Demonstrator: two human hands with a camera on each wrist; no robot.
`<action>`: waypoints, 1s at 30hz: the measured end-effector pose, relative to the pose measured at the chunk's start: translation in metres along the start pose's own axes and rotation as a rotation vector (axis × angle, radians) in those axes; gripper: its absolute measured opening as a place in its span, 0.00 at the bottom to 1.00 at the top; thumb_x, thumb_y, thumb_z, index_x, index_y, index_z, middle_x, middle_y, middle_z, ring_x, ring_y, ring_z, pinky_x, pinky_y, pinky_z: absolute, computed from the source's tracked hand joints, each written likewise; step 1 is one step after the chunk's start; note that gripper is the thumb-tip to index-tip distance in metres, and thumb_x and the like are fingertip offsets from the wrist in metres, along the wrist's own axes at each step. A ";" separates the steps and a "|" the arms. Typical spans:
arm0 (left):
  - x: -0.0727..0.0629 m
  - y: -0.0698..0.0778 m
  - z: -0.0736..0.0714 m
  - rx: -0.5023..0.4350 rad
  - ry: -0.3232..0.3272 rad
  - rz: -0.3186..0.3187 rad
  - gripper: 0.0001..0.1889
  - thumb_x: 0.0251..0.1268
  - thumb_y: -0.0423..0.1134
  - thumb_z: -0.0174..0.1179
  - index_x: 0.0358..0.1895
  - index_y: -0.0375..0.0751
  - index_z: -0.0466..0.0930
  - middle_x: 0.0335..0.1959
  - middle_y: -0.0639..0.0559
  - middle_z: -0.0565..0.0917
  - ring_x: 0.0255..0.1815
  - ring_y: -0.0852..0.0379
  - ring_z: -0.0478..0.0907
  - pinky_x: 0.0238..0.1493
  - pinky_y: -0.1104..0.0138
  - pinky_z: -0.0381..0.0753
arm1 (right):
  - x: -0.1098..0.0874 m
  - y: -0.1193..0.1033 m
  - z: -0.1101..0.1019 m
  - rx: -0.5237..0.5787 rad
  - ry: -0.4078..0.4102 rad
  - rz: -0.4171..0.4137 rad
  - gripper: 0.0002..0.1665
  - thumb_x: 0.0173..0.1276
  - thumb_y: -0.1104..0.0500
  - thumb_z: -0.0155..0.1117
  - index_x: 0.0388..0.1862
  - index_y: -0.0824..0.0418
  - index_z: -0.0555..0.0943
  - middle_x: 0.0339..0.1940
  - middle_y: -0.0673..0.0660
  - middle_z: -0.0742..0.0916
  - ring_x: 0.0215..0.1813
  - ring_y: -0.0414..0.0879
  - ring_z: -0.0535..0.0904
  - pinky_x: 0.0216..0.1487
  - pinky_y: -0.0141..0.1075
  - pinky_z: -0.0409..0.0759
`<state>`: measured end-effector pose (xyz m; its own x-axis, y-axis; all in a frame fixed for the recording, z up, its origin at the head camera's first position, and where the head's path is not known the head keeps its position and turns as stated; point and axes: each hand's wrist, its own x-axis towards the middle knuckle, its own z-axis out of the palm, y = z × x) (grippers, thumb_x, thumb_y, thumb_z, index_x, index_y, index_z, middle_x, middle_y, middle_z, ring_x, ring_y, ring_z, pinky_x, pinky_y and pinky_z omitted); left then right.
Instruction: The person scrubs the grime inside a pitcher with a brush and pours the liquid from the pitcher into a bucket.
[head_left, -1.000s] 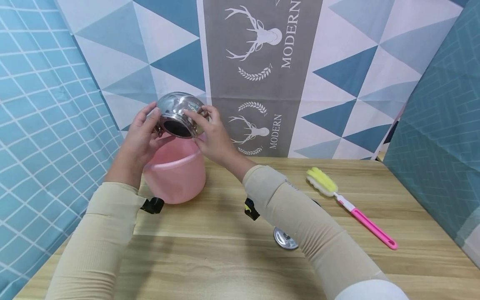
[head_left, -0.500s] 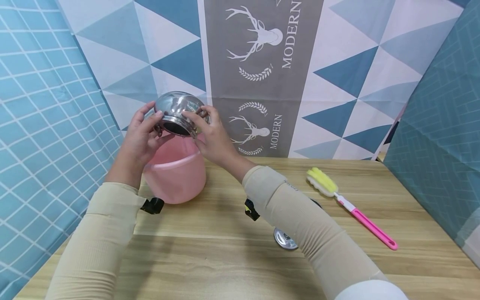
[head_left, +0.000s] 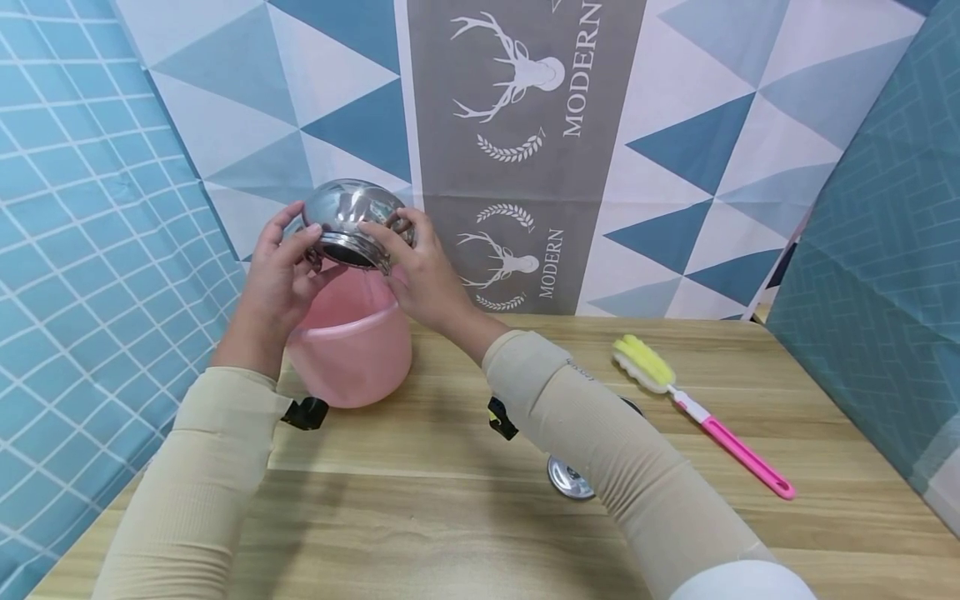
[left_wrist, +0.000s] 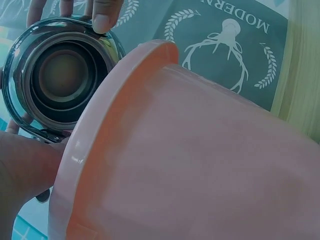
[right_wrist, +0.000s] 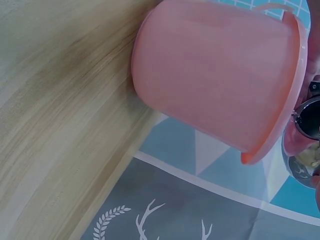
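Note:
Both hands hold a shiny round stainless steel pot (head_left: 352,202) above a pink bucket (head_left: 356,362), its mouth tipped downward. My left hand (head_left: 277,279) grips the left side, thumb near the rim. On the other side my right hand (head_left: 429,271) grips the pot by its side handle, with a finger stretched along the metal. In the left wrist view the dark inside of the pot (left_wrist: 65,75) faces the camera beyond the bucket rim (left_wrist: 95,130). Only part of the pot (right_wrist: 299,170) shows at the edge of the right wrist view.
A sponge brush (head_left: 701,412) with a pink handle lies on the wooden table (head_left: 420,533) at the right. A small round metal lid (head_left: 568,479) is partly covered by the right sleeve (head_left: 600,433). Patterned sheets (head_left: 517,167) stand behind and at both sides.
The pot has shifted slightly up and left in both hands, and its mouth has tipped further down, so less of the opening shows. The bucket, brush and lid stay in place.

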<state>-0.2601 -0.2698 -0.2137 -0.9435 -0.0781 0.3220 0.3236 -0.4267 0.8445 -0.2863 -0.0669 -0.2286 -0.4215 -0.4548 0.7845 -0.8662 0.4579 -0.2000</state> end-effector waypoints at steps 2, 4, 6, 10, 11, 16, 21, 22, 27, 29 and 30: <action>0.000 0.000 0.000 -0.029 -0.005 0.013 0.30 0.67 0.34 0.61 0.69 0.53 0.61 0.64 0.46 0.63 0.65 0.51 0.65 0.63 0.52 0.68 | 0.001 0.000 0.000 -0.011 0.019 -0.015 0.34 0.62 0.70 0.64 0.67 0.51 0.72 0.69 0.67 0.63 0.64 0.57 0.68 0.62 0.37 0.70; 0.001 -0.001 0.000 -0.053 -0.009 0.027 0.29 0.67 0.33 0.60 0.69 0.52 0.61 0.63 0.45 0.63 0.65 0.51 0.65 0.60 0.53 0.73 | 0.002 0.000 0.001 -0.023 0.029 -0.024 0.33 0.63 0.68 0.64 0.67 0.50 0.72 0.69 0.67 0.63 0.63 0.57 0.68 0.62 0.37 0.70; 0.001 -0.001 -0.001 -0.080 -0.013 0.040 0.29 0.67 0.31 0.60 0.68 0.51 0.62 0.64 0.45 0.63 0.65 0.50 0.65 0.55 0.56 0.78 | 0.002 -0.001 0.001 -0.033 0.033 -0.027 0.32 0.64 0.67 0.65 0.66 0.50 0.72 0.69 0.67 0.63 0.63 0.58 0.68 0.62 0.37 0.70; 0.001 -0.003 0.000 -0.142 -0.010 0.061 0.30 0.67 0.29 0.59 0.70 0.49 0.61 0.59 0.44 0.67 0.58 0.51 0.70 0.47 0.58 0.82 | 0.003 -0.002 0.001 -0.042 0.034 -0.037 0.31 0.65 0.68 0.63 0.66 0.50 0.73 0.69 0.67 0.63 0.63 0.58 0.68 0.62 0.36 0.69; 0.001 -0.003 0.000 -0.154 -0.010 0.067 0.30 0.67 0.28 0.59 0.69 0.48 0.61 0.57 0.44 0.68 0.56 0.52 0.72 0.46 0.58 0.82 | 0.003 -0.002 0.001 -0.044 0.036 -0.041 0.31 0.65 0.68 0.63 0.66 0.51 0.73 0.69 0.67 0.63 0.63 0.59 0.68 0.63 0.36 0.69; 0.001 -0.004 0.002 -0.187 -0.014 0.103 0.27 0.65 0.27 0.59 0.65 0.48 0.65 0.49 0.45 0.73 0.49 0.52 0.75 0.48 0.56 0.82 | 0.003 -0.003 0.000 -0.066 0.043 -0.057 0.30 0.66 0.69 0.60 0.67 0.51 0.73 0.70 0.68 0.62 0.66 0.60 0.66 0.63 0.37 0.70; 0.001 -0.005 0.002 -0.162 -0.027 0.141 0.27 0.66 0.28 0.58 0.65 0.50 0.64 0.58 0.45 0.68 0.56 0.51 0.71 0.51 0.57 0.81 | 0.003 -0.003 -0.001 -0.111 0.053 -0.102 0.30 0.67 0.67 0.61 0.67 0.50 0.72 0.70 0.69 0.62 0.67 0.61 0.65 0.60 0.37 0.74; 0.001 -0.005 0.002 -0.167 -0.031 0.146 0.27 0.66 0.28 0.58 0.65 0.50 0.64 0.60 0.45 0.67 0.56 0.51 0.71 0.52 0.57 0.81 | 0.003 -0.003 -0.001 -0.123 0.055 -0.115 0.29 0.68 0.66 0.62 0.67 0.50 0.72 0.69 0.69 0.62 0.68 0.61 0.64 0.59 0.37 0.75; 0.000 -0.005 0.002 -0.201 -0.041 0.169 0.27 0.64 0.26 0.58 0.65 0.50 0.65 0.59 0.46 0.68 0.55 0.51 0.72 0.51 0.57 0.81 | 0.002 -0.002 -0.001 -0.176 0.054 -0.166 0.27 0.70 0.64 0.60 0.67 0.50 0.72 0.69 0.69 0.61 0.70 0.61 0.61 0.60 0.38 0.75; 0.000 -0.006 0.002 -0.207 -0.041 0.180 0.28 0.64 0.26 0.58 0.65 0.49 0.65 0.59 0.46 0.69 0.55 0.51 0.72 0.51 0.57 0.81 | 0.002 -0.002 -0.001 -0.190 0.055 -0.176 0.27 0.70 0.64 0.59 0.67 0.50 0.72 0.69 0.69 0.61 0.71 0.61 0.59 0.60 0.38 0.74; 0.000 -0.006 0.002 -0.219 -0.042 0.182 0.28 0.63 0.26 0.58 0.65 0.49 0.65 0.59 0.46 0.69 0.55 0.51 0.72 0.51 0.57 0.81 | 0.002 -0.002 -0.001 -0.197 0.055 -0.181 0.27 0.71 0.64 0.59 0.67 0.50 0.72 0.69 0.69 0.61 0.72 0.61 0.58 0.61 0.39 0.74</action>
<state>-0.2623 -0.2660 -0.2177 -0.8662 -0.1352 0.4810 0.4595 -0.5937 0.6606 -0.2847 -0.0677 -0.2260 -0.2448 -0.5032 0.8288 -0.8552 0.5148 0.0601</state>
